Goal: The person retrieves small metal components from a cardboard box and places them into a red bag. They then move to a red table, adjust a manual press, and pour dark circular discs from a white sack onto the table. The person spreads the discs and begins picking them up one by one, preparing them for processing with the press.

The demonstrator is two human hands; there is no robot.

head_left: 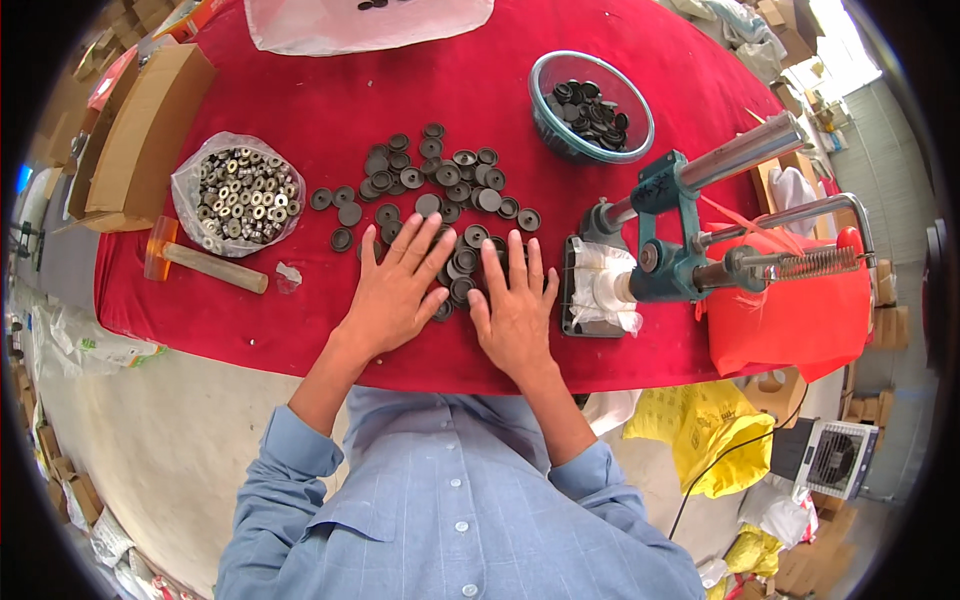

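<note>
Both hands lie over a loose pile of round black plastic caps [447,174] on the red tablecloth. My left hand [393,290] is flat with its fingers spread, the tips resting on caps at the pile's near side. Beside it, my right hand [516,325] also has its fingers stretched out, touching caps at the pile's right edge. Neither hand grips anything. Some caps are hidden under the fingers. Just right of my right hand stands a green hand press [662,255], its base wrapped in white plastic.
A bag of metal rings [245,197] sits at left, with a mallet [215,268] before it and a cardboard box [150,135] beyond. A clear bowl of black caps [590,110] stands far right. Red cloth [785,310] lies under the press lever. A white sheet [370,25] is at the back.
</note>
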